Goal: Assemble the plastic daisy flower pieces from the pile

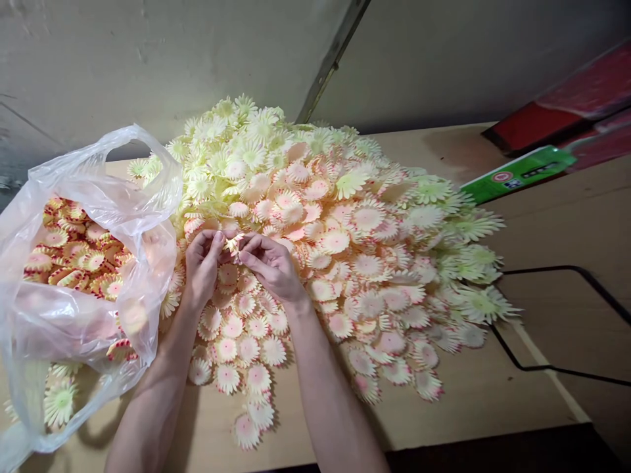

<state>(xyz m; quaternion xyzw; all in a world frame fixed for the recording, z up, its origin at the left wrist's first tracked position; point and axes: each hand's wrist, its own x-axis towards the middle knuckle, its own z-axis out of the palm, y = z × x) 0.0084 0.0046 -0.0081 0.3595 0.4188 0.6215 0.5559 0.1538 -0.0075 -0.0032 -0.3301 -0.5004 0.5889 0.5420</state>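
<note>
My left hand (206,257) and my right hand (269,263) meet over the near left part of a large pile of artificial flower heads (340,240). Between their fingertips is a small cream artificial flower (233,246), pinched from both sides. Its petals look bunched, and the fingers cover part of it. Pale flower pieces with pink-tipped petals lie under and around both hands, while greenish-yellow ones (251,154) make up the back of the pile. To the left of my left hand stands a clear plastic bag (148,148) holding yellow flower pieces with red tips (93,259).
A green packet (517,174) and a red object (537,128) are at the back right. A bent black metal frame (542,269) is at the right side of the wooden table (444,420). Behind the pile rises a grey wall (197,59). A greenish flower (60,402) lies near the bag's front.
</note>
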